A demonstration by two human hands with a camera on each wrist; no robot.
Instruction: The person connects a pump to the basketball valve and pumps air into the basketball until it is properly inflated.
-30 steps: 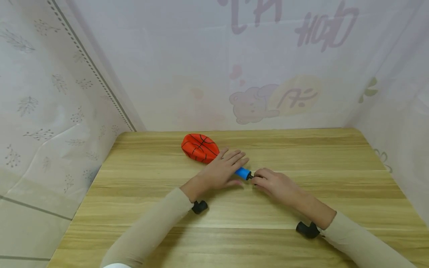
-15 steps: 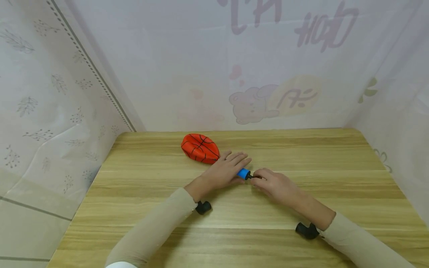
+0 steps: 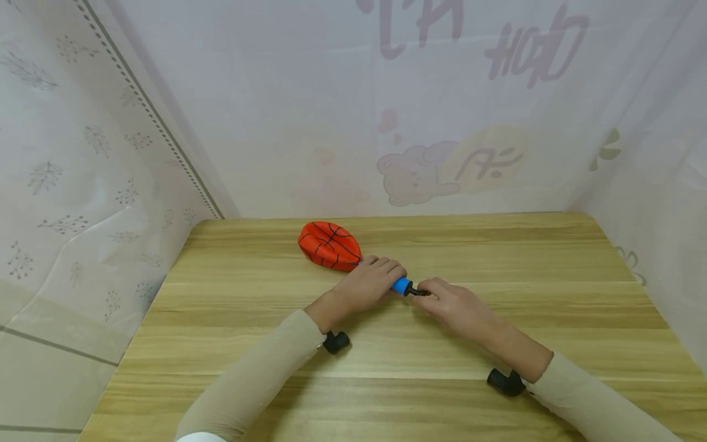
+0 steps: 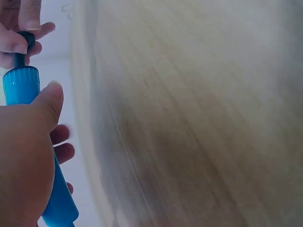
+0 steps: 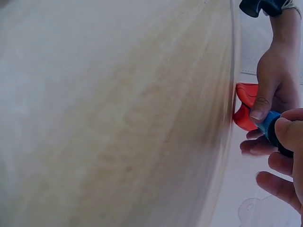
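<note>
A partly deflated red ball with black basketball lines [image 3: 329, 247] lies toward the back of the table, its right end meeting a slim blue hand pump [image 3: 401, 285]. My left hand [image 3: 361, 285] grips the pump's barrel, which the left wrist view shows running under the palm with fingers wrapped behind it [image 4: 61, 201]. At the pump's other end, my right hand [image 3: 458, 309] pinches the black handle [image 4: 29, 40] between thumb and fingers. A short dark rod shows between handle and barrel. Most of the barrel is hidden by the left hand in the head view.
The wooden table [image 3: 265, 393] meets a printed cloth wall [image 3: 287, 135] along its back edge. More patterned cloth [image 3: 83, 184] hangs at the left side. A black wrist-worn piece sits under each sleeve, the left one [image 3: 337, 342] and the right one [image 3: 506, 382], close above the tabletop.
My left hand has shifted slightly right along the pump, and its fingers, stretched out before, now curl around the barrel. My right hand stays at the handle. The ball has barely moved.
</note>
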